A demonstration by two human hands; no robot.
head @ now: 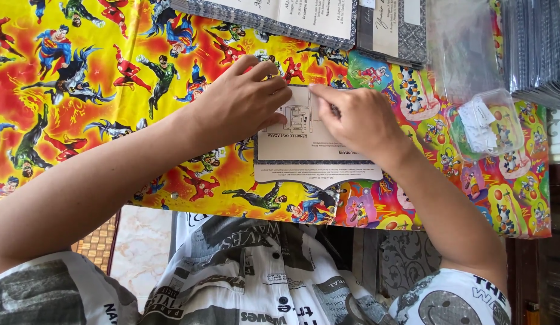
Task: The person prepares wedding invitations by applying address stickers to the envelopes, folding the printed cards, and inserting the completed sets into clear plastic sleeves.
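A grey-edged card (304, 150) with a white printed panel and a small map lies on a table under a bright cartoon-print cloth (99, 120). My left hand (241, 102) lies flat on the card's upper left, fingers pointing right. My right hand (358, 120) presses down on the card's upper right edge, its fingertips meeting the left hand's near the top of the card. Both hands cover the card's top part, and whether anything small is pinched between the fingers is hidden.
Stacks of similar grey cards (280, 18) lie at the top, with another stack (535, 48) at the right. A clear plastic tub (484, 123) holding small white pieces sits right of my right hand, a clear plastic bag (457, 42) behind it. The table's front edge is near my body.
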